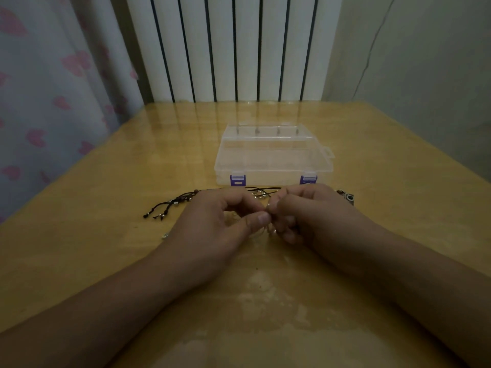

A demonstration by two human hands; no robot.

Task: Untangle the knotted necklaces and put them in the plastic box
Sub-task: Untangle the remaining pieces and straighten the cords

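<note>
Necklaces: one tangle | left hand, right hand: grips pinching it | one plastic box

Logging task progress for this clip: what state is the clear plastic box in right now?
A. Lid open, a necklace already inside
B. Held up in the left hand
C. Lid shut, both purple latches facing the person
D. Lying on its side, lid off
C: the plastic box sits flat on the table with its lid down and both purple latches on the near side, beyond the two hands.
</note>
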